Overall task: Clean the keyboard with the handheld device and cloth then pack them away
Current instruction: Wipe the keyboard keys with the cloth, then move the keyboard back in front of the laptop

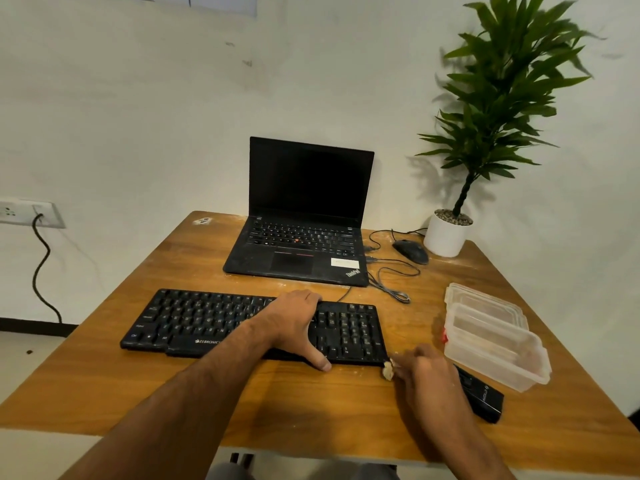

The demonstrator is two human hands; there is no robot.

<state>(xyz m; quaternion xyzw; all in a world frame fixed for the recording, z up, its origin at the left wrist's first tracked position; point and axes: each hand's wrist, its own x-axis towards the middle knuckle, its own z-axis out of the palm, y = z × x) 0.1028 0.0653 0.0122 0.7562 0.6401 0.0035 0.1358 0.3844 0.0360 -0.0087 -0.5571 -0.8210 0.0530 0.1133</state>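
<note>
A black keyboard [194, 323] lies across the wooden table [294, 403]. My left hand [298, 323] rests on its right-middle part, fingers over the far edge and thumb down at the near edge. My right hand [426, 372] sits just off the keyboard's near right corner and pinches a small pale cloth wad [388, 370]. A black handheld device [481, 396] lies on the table under and to the right of that hand, partly hidden by it.
A clear plastic container [498, 351] with its lid behind it stands at the right. An open black laptop [301, 244], a wired mouse [411, 251] with looped cable and a potted plant [446, 237] are at the back.
</note>
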